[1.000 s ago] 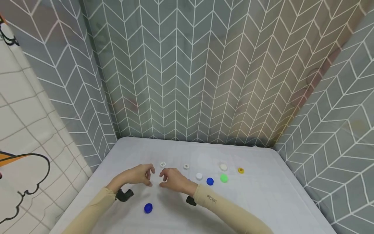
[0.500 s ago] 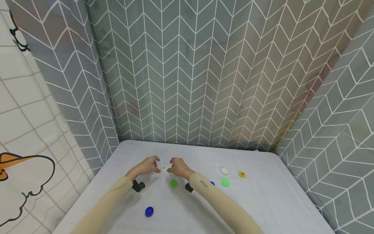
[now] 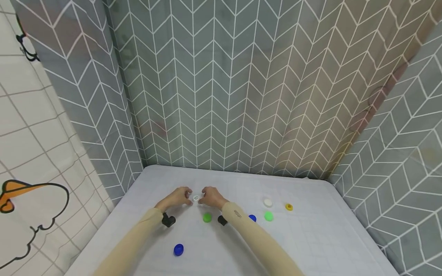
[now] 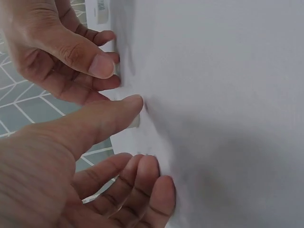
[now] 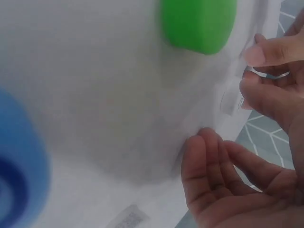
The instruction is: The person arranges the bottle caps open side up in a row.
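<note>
A small white round cap [image 3: 196, 197] with grey marks on top lies on the white-covered table [image 3: 235, 253], between my two hands. On its left is my left hand [image 3: 178, 196], thumb and fingers loosely curved, the thumb tip close to the cap. My right hand [image 3: 211, 197] mirrors it on the other side, fingers bent and nothing visible in its grasp. In the left wrist view a piece of the white cap [image 4: 135, 122] peeks out behind the left thumb. Just below the right hand sits a green cap [image 3: 207, 217], large in the right wrist view.
A blue cap [image 3: 178, 250] lies nearer the front. To the right are another blue cap [image 3: 252, 218], partly behind the right sleeve, a bright green cap [image 3: 268, 216], a white cap [image 3: 268, 202] and a yellow cap [image 3: 289, 207]. Patterned curtains [image 3: 221, 96] stand behind the table.
Both hands have moved forward to either side of the marked white cap. The green cap, out of sight one second ago, now shows on the table below the right hand.
</note>
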### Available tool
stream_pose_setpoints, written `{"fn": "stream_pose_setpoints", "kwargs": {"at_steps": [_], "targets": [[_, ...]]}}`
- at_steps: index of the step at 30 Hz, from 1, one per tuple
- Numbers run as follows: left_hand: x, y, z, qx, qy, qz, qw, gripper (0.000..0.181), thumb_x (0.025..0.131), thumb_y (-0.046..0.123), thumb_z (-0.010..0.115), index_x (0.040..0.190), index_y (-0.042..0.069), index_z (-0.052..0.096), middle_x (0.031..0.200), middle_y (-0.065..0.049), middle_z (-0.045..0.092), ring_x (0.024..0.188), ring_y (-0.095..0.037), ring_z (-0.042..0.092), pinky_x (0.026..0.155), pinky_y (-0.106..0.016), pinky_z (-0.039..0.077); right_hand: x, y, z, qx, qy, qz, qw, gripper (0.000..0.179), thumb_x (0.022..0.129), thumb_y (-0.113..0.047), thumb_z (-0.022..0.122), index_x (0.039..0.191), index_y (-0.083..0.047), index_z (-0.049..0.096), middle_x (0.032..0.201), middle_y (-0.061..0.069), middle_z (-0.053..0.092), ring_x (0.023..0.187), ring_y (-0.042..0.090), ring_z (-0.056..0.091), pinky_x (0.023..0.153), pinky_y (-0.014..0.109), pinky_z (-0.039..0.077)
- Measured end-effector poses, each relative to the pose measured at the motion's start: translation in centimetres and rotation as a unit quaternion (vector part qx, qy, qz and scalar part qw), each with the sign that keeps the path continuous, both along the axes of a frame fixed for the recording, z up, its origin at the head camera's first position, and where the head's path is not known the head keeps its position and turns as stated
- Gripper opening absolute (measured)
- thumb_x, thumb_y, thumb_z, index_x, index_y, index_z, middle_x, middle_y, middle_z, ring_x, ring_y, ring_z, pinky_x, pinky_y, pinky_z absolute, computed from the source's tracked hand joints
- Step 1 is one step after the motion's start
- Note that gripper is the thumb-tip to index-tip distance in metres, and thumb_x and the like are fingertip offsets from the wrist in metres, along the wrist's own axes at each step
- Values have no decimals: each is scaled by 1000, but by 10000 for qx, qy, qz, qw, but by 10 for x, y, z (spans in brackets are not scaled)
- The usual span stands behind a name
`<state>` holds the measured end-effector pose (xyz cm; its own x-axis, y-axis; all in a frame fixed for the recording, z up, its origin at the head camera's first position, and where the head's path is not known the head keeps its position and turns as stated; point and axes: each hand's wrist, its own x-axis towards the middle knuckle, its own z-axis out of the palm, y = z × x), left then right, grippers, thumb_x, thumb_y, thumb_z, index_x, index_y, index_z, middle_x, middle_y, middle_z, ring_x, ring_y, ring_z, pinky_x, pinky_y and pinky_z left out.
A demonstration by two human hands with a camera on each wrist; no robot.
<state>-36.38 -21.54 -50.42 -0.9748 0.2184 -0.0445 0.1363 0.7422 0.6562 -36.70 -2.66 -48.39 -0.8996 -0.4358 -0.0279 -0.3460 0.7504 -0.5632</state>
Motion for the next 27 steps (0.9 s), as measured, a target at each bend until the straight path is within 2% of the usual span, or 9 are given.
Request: {"fn": "stream_pose_setpoints", "kwargs": {"at_steps": [4,9,15,21,27], "targets": [[-3,0,-4,54,-33,-9,10000,54,73,9,80,120,-6,59,83,-5,57,74,-16,50,66,-27,43,-3,-3,-3,87,35,65,9999,47,82,-17,76,121,4,61,109,15,67,98,25,63,86,35,52],[-6,0,-6,64,35,-61,10000,49,74,9,80,117,-5,61,87,-6,60,78,-17,52,68,-28,46,-7,-6,-11,114,139,-26,9998,45,82,-16,76,121,3,62,101,10,65,90,19,59,81,31,51],[-9,1,-10,259,180,-36,9995,36,76,7,76,109,-2,65,85,-6,60,78,-16,52,67,-27,45,-11,-6,-18,-271,292,11,9992,32,81,-10,74,111,0,67,94,7,64,81,15,55,72,26,48],[-10,4,-13,456,396,-166,9980,27,74,3,76,100,-2,68,80,-5,63,74,-14,55,64,-24,46,-10,-7,-19,-361,327,47,9988,23,82,-9,73,104,-4,70,93,6,67,83,15,59,77,28,49],[-8,7,-9,521,331,-42,9981,26,73,2,76,98,-1,68,82,-5,64,75,-15,57,67,-26,48,-11,-7,-19,-490,209,30,9986,22,82,-9,73,103,-4,70,93,6,68,82,16,60,77,29,50]]}}
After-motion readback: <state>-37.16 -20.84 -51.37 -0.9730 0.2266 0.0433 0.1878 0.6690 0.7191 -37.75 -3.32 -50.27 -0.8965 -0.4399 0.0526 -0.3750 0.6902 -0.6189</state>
